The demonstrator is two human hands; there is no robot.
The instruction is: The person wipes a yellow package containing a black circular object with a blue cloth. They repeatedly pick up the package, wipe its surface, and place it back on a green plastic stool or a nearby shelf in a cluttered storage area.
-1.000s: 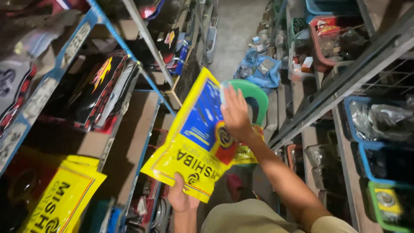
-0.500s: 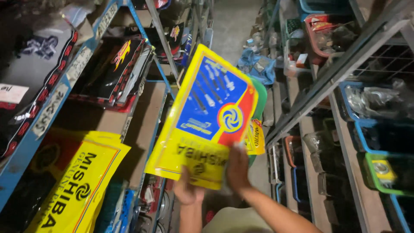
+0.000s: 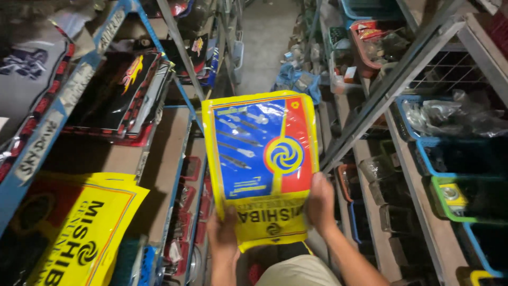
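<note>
Holding a yellow plastic packet upright between both hands, I kept its blue-and-red printed face toward me. My left hand gripped the bottom left corner, fingers clamped on the edge. My right hand gripped the lower right side, fingers closed on the packet's edge. Left of my left hand, a similar yellow packet lay on the blue shelf rack. Right of my right hand sat a green bin of bagged parts.
</note>
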